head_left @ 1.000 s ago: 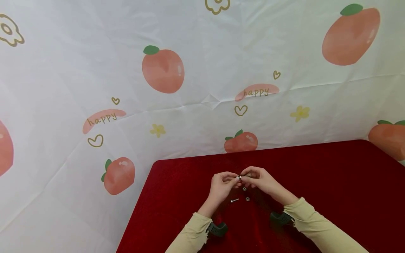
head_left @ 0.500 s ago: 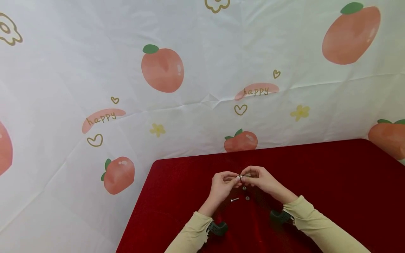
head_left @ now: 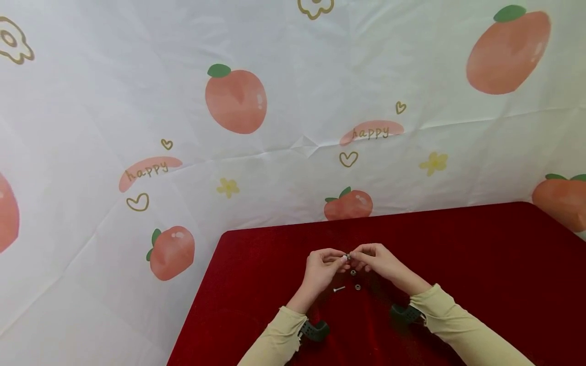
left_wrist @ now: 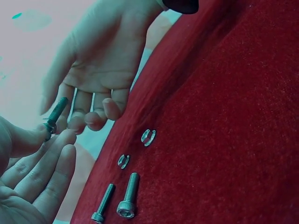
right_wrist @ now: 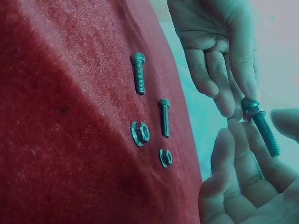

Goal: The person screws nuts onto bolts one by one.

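In the left wrist view my left hand (left_wrist: 32, 163) pinches a bolt (left_wrist: 57, 111) near its head, between thumb and fingers. A nut (right_wrist: 253, 111) sits on that bolt, close to the pinching fingertips in the right wrist view. My right hand (right_wrist: 254, 182) is around the bolt's threaded end, its thumb apart from the thread and its fingers loosely bent. Whether a right finger touches the bolt I cannot tell. In the head view both hands meet above the table, the left hand (head_left: 320, 269) and the right hand (head_left: 377, 262).
On the red cloth-covered table (head_left: 458, 264) lie a larger bolt (right_wrist: 138, 73), a smaller bolt (right_wrist: 164, 118), a larger flange nut (right_wrist: 140, 134) and a smaller flange nut (right_wrist: 166, 158). Behind the table hangs a white cloth (head_left: 284, 183) printed with peaches.
The right thumb and fingers have shifted around the bolt, and the shank seen along them earlier is now mostly hidden in the head view. The left hand stays almost still.
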Demonstrator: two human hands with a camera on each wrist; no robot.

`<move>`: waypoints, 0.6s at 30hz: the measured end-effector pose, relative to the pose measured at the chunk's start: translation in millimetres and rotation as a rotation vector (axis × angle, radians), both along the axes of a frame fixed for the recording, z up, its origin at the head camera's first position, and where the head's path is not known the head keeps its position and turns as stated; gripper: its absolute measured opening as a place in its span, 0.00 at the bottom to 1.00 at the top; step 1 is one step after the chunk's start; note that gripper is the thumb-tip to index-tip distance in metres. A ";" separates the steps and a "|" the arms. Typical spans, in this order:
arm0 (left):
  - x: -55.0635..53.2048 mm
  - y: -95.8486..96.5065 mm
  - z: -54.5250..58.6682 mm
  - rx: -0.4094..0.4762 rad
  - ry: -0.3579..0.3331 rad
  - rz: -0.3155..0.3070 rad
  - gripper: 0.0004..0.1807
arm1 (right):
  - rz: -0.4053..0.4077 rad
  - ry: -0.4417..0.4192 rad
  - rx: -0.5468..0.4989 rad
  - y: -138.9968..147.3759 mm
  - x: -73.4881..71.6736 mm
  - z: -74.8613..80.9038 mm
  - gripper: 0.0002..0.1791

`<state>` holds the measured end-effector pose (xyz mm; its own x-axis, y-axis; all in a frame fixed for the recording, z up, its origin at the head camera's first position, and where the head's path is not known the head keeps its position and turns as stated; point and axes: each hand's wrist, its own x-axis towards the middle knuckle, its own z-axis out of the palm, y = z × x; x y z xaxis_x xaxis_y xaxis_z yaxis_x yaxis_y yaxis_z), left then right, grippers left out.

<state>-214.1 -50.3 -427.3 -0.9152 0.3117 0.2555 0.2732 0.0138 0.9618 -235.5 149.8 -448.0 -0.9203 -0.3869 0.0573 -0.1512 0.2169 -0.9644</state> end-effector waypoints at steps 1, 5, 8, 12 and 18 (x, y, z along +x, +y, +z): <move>0.2 -0.3 -0.1 0.002 0.000 0.003 0.08 | -0.009 -0.018 -0.007 -0.2 0.2 -0.2 0.19; 0.0 -1.1 0.0 0.006 -0.006 0.010 0.08 | 0.000 0.000 -0.028 -0.7 0.4 -0.4 0.19; -0.1 -1.7 -0.1 -0.002 -0.015 0.010 0.08 | 0.028 0.043 -0.024 -1.5 0.0 -0.8 0.17; -0.2 -1.6 -1.5 -0.005 -0.017 0.009 0.08 | 0.011 0.020 -0.008 -2.2 -0.8 -3.0 0.16; -2.4 -2.5 -3.1 0.013 -0.007 0.002 0.07 | 0.002 0.031 -0.020 -3.5 -2.6 -5.1 0.17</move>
